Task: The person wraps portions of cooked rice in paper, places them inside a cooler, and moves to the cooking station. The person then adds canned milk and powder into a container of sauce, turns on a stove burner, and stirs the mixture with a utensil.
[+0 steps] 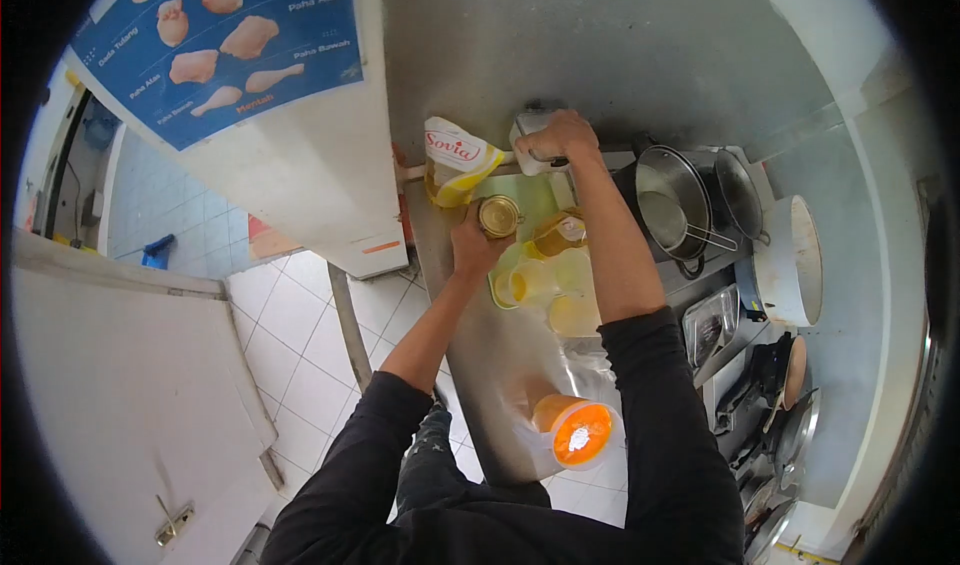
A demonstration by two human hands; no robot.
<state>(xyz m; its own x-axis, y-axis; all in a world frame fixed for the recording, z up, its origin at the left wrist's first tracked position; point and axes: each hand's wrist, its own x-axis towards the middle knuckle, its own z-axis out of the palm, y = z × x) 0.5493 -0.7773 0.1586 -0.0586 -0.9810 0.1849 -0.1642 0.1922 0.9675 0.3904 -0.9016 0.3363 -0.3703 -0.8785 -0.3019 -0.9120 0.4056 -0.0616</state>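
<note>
Blk sleeves (672, 405), hands (568, 135) over ctr (470, 350); tiled flr (297, 330), poster (222, 55)

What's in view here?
Poster: one, blue, upper left
Sovia pouch: one, white and yellow, back
Round container: one, gold-topped, centre
Pale container: one, whitish, back
Plastic vessels: several, yellowish, centre
Tub: one, orange, lower centre
Cookware: several, dark and silver, right
Vessel: one, white, far right
Counter: one, silver, centre
Floor tiles: many, white, left
Door: one, white, left
Left hand: one, black-sleeved, holding round container
Right hand: one, black-sleeved, holding pale container
</note>
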